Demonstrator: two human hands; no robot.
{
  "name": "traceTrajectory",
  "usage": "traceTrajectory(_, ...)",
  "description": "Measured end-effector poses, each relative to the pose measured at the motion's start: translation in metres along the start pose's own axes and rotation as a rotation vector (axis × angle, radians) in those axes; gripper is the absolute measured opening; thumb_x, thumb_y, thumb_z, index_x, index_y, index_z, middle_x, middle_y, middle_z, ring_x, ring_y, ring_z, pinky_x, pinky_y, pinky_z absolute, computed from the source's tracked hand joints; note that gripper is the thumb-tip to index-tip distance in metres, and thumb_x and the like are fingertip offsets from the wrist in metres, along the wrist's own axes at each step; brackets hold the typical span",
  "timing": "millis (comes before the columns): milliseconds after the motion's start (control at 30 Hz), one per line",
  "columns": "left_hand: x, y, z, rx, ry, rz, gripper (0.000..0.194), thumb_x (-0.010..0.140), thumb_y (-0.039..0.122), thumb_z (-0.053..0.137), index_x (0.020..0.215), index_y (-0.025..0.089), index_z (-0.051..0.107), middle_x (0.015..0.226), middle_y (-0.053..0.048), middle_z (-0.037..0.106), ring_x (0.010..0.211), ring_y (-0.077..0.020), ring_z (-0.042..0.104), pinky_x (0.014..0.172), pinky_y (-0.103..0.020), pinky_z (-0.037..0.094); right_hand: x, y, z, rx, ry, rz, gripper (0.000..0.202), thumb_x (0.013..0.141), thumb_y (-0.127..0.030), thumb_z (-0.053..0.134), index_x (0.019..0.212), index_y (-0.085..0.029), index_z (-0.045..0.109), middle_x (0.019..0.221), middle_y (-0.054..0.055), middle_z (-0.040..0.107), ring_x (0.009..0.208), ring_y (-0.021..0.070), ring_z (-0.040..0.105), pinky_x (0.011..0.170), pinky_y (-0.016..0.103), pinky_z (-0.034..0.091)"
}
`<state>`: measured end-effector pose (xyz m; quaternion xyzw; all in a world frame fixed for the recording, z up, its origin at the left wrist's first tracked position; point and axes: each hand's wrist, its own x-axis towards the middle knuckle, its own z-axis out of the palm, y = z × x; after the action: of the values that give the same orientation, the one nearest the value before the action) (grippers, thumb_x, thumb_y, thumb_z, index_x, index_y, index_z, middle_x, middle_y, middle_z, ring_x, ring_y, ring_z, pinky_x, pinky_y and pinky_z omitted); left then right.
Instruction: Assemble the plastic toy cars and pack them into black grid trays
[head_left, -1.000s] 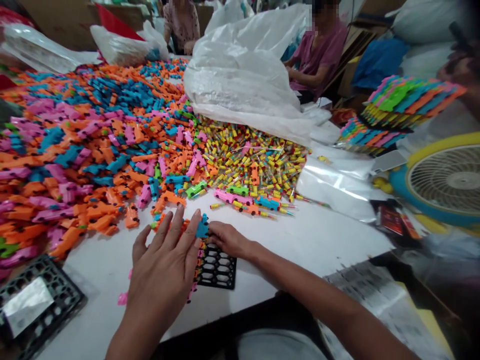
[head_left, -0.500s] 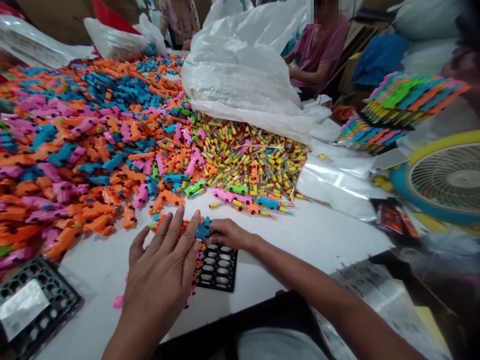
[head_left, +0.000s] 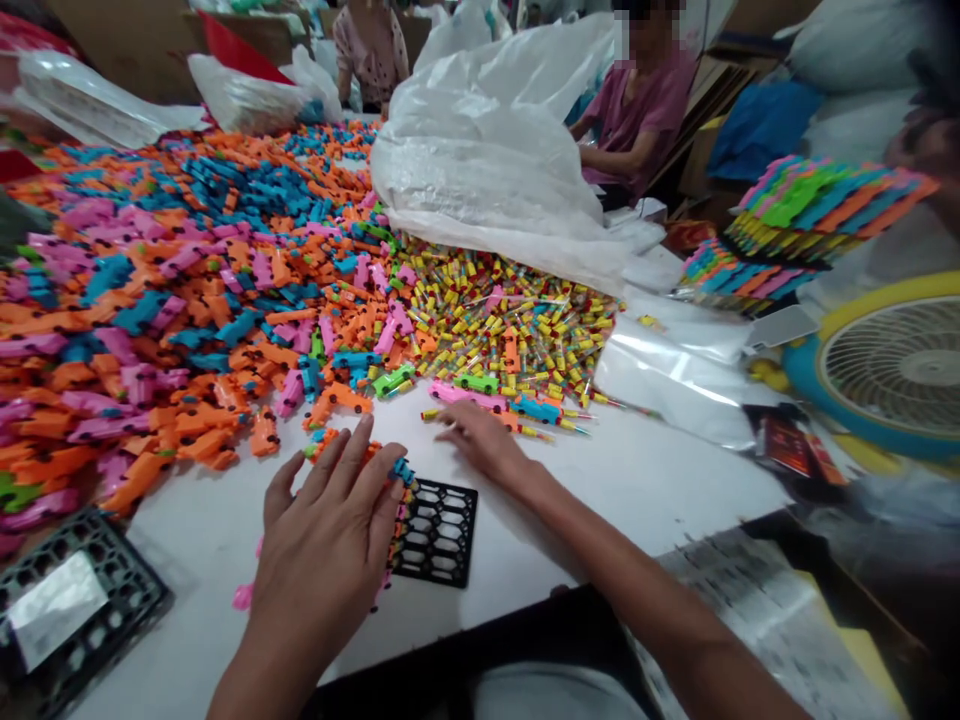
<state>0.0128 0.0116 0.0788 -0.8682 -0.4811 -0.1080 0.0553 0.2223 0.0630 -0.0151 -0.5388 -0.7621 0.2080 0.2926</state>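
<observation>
Head view: black honeycomb tray (head_left: 472,535) partly covered by toy cars (head_left: 403,470), right side uncovered.
Left hand (head_left: 326,530): spread over them.
Right hand (head_left: 487,440): half-curled; grip cannot be told.

A round yellow and blue fan (head_left: 900,360) is past the right edge of the white table (head_left: 637,480). Papers with print (head_left: 742,595) are near its close right corner. Past the far edge are a person in pink (head_left: 646,125), a person in a spotted top (head_left: 369,50) and something blue (head_left: 765,130).
</observation>
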Motion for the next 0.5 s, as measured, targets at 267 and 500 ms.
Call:
traceTrajectory(267, 0.020, 0.004, 0.000, -0.011, -0.030, -0.149, 0.045, 0.097, 0.038, 0.026, 0.128, 0.024, 0.057, 0.145, -0.012, 0.047, 0.133, -0.0312, 0.044, 0.105, -0.058, 0.030, 0.001, 0.007, -0.026, -0.461, -0.060, 0.340, 0.015, 0.092, -0.025, 0.055, 0.099, -0.013, 0.062, 0.106, 0.015, 0.062, 0.093, 0.0236, 0.060, 0.077, 0.032, 0.045)
traceTrajectory(500, 0.021, 0.007, -0.004, -0.007, -0.021, -0.076, 0.056, 0.097, 0.051, 0.024, 0.139, 0.022, 0.047, 0.150, -0.012, 0.039, 0.143, -0.0343, 0.027, 0.112, -0.063, 0.016, -0.056, -0.020, 0.009, 0.572, -0.096, 0.266, 0.012, 0.091, -0.032, 0.052, 0.092, -0.020, 0.053, 0.073, 0.000, 0.063, 0.067, 0.0153, 0.062, 0.063, 0.027, 0.050)
